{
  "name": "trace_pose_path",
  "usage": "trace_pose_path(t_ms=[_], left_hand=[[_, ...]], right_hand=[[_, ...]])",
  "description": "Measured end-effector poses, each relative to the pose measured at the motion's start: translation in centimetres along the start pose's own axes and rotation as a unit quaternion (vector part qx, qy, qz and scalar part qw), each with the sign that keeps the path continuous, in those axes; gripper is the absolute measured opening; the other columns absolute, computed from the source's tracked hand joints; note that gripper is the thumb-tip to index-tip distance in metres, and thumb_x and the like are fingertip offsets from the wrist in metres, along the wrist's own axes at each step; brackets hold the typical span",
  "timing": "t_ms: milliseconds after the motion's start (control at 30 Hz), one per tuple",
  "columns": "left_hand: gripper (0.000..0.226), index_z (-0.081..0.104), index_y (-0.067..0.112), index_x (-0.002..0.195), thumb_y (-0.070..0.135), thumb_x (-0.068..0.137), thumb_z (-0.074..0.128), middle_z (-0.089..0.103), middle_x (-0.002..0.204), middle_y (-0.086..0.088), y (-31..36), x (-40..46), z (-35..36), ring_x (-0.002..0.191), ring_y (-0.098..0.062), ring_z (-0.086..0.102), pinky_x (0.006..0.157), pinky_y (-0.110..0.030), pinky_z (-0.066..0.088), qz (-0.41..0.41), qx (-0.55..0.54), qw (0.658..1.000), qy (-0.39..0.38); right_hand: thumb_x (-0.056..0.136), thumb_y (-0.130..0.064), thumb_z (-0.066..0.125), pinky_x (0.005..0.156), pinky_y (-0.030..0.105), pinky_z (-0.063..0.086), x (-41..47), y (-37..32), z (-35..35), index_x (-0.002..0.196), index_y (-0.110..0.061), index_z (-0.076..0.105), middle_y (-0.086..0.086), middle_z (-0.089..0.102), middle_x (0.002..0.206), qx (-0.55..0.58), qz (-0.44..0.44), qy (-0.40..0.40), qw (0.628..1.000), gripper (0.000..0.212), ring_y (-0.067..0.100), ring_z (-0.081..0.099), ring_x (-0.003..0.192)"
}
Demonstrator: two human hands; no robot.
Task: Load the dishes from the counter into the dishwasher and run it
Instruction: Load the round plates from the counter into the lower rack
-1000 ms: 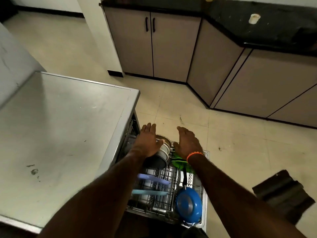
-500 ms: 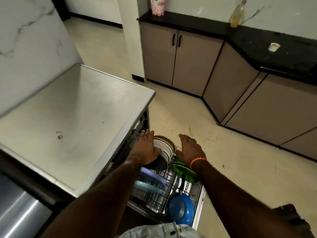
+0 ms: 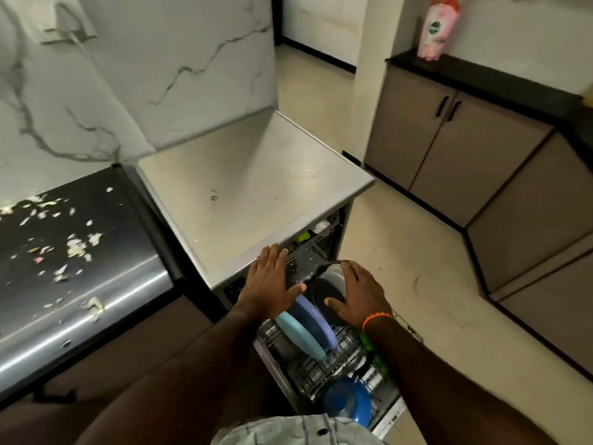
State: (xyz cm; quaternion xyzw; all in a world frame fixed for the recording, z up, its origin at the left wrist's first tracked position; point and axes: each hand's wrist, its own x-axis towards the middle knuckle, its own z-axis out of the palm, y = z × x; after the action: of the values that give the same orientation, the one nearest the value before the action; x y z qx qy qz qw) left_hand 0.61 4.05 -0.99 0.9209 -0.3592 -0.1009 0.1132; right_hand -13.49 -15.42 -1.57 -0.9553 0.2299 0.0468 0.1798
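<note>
Dishwasher (image 3: 256, 200) open, lower rack (image 3: 321, 374) pulled out over the floor. Rack loaded: two plates on edge, a pale teal one (image 3: 300, 337) and a lilac one (image 3: 316, 322) side by side; a dark pan or bowl stack (image 3: 327, 289) beyond them; a blue pan (image 3: 348, 401) at the near end; something green (image 3: 372, 354) along the right edge, mostly under the forearm. Left hand (image 3: 268, 284) flat, fingers straight and spread, palm down at the machine's front edge just above the rack, gripping nothing. Right hand (image 3: 361, 292) likewise spread flat, resting on or just over the dark stack, holding nothing; whether it actually presses the dishes I cannot tell. Judgement: loading looks largely done, and both flat palms suggest the rack is about to be pushed in. Left to do: slide rack home, shut the door, start the cycle. The steel counter (image 3: 73, 252) to the left carries only food scraps (image 3: 77, 248) in the part that shows, no dishes; its left end is cut off. Upper rack (image 3: 316, 236) only glimpsed in shadow, with a small green-yellow item (image 3: 305, 236). Door and controls hidden below the frame. Far black counter (image 3: 481, 78) holds a pink packet (image 3: 436, 27).
</note>
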Motion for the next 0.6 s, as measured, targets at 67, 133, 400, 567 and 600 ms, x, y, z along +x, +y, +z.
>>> trace_pose_path(t_ms=[67, 133, 400, 567, 600], left_hand=[[0.101, 0.006, 0.018, 0.161, 0.078, 0.087, 0.039, -0.004, 0.17, -0.007, -1.3, -2.0, -0.3, 0.155, -0.027, -0.012, 0.123, -0.049, -0.001, -0.041, 0.0, 0.999, 0.018], [0.099, 0.009, 0.017, 0.161, 0.075, 0.088, 0.043, -0.001, 0.169, -0.008, -2.3, -3.8, -0.5, 0.155, -0.028, -0.011, 0.125, -0.052, 0.002, -0.074, -0.008, 0.997, 0.027], [0.1, 0.01, 0.017, 0.161, 0.072, 0.088, 0.05, -0.001, 0.17, -0.007, -7.2, -11.3, -1.2, 0.155, -0.024, -0.014, 0.126, -0.051, 0.002, -0.206, -0.043, 0.975, 0.071], [0.101, 0.007, 0.017, 0.161, 0.076, 0.088, 0.044, -0.005, 0.17, -0.006, -11.1, -16.0, -1.8, 0.154, -0.022, -0.018, 0.125, -0.048, 0.0, -0.278, -0.048, 0.955, 0.092], [0.102, 0.006, 0.017, 0.161, 0.076, 0.087, 0.043, -0.006, 0.17, -0.006, -11.9, -16.9, -2.0, 0.154, -0.022, -0.018, 0.125, -0.048, 0.0, -0.29, -0.047, 0.951, 0.092]], right_hand=[[0.08, -0.068, 0.061, 0.121, 0.042, 0.025, 0.1, -1.2, 0.7, 0.158, -0.021, 0.023, 0.006, 0.023, 0.165, -0.01, -0.027, -0.017, 0.999, 0.099, 0.026, 0.022, 0.15], [0.084, -0.068, 0.059, 0.122, 0.041, 0.022, 0.4, -2.4, 1.1, 0.16, -0.02, 0.019, 0.007, 0.017, 0.167, -0.017, -0.053, -0.034, 0.998, 0.098, 0.027, 0.018, 0.152], [0.088, -0.067, 0.057, 0.123, 0.045, 0.019, 1.6, -9.6, 1.9, 0.161, -0.019, 0.013, 0.007, 0.009, 0.169, -0.055, -0.187, -0.07, 0.978, 0.098, 0.027, 0.013, 0.153], [0.085, -0.067, 0.06, 0.12, 0.045, 0.022, 1.5, -15.4, 3.2, 0.16, -0.024, 0.017, 0.004, 0.012, 0.168, -0.062, -0.252, -0.083, 0.962, 0.097, 0.026, 0.013, 0.153], [0.084, -0.067, 0.06, 0.12, 0.045, 0.022, 1.4, -16.5, 3.6, 0.16, -0.025, 0.017, 0.003, 0.012, 0.168, -0.065, -0.264, -0.084, 0.959, 0.097, 0.026, 0.014, 0.153]])
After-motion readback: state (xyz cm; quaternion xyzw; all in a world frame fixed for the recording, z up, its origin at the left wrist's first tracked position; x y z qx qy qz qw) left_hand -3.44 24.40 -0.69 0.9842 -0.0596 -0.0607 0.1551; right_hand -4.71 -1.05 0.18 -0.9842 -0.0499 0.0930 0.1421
